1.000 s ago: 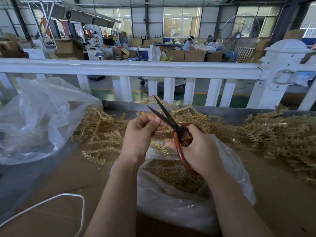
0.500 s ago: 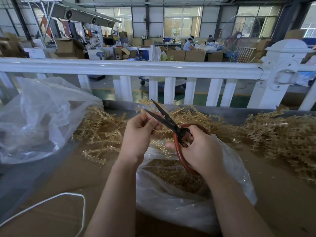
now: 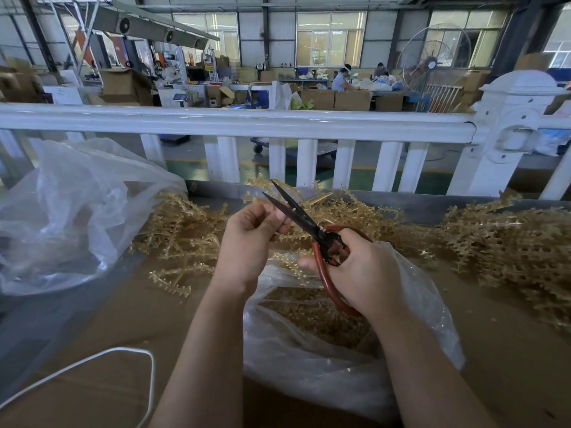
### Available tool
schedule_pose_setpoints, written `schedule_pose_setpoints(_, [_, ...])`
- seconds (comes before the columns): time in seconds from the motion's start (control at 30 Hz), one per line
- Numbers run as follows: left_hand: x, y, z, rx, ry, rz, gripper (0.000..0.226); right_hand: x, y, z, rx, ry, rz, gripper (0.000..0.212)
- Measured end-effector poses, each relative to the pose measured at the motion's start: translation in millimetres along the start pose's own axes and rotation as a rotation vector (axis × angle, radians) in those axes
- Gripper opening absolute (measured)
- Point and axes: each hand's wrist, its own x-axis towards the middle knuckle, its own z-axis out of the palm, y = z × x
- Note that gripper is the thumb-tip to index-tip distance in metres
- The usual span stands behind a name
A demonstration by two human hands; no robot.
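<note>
Item 1: left hand (image 3: pixel 248 242), hovering above the table, fingers (image 3: pixel 278 216) curling inward and the thumb and fingertips pinching a thin gold-coloured toothed plastic strip (image 3: pixel 289 233) just beside the blades. Item 2: right hand (image 3: pixel 367 273), fingers (image 3: pixel 355 239) curling through and around the loops of a pair of dark-bladed scissors with red-brown handles (image 3: pixel 298 213); the 2 blades are standing slightly apart, pointing up and away toward the rail, with the inner blade lying against the pinched strip. Whether the strip is sitting between the blades, I cannot tell. Item 3: clear plastic bag holding small gold cut pieces (image 3: pixel 309 369), lying open directly beneath both hands. Item 4: loose heaps of gold plastic branched strips (image 3: pixel 182 230), spreading across the brown cardboard-covered table (image 3: pixel 102 322) behind the hands. Item 5: large crumpled clear plastic bag (image 3: pixel 74 211), sitting at far left. Item 6: white cord (image 3: pixel 151 375), looping at near left. Item 7: white railing (image 3: pixel 247 122), running behind the table.
</note>
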Motion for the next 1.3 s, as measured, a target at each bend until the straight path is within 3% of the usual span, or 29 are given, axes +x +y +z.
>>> schedule_pose_setpoints(0.27, [0.0, 1.4, -0.5, -0.005, 0.006, -0.001, 0.017, -0.9, 1.3, 0.5, 0.013, -0.009, -0.017, 0.069])
schedule_pose_setpoints(0.53, [0.6, -2.6, -0.9, 0.182, -0.011, 0.073, 0.017, 0.1, 0.3, 0.2, -0.073, 0.031, -0.034, 0.067])
schedule_pose_setpoints(1.3, [2.2, -8.1, -3.1, 0.07, -0.004, -0.016, 0.02, -1.4, 3.1, 1.2, -0.02, 0.046, -0.058, 0.068])
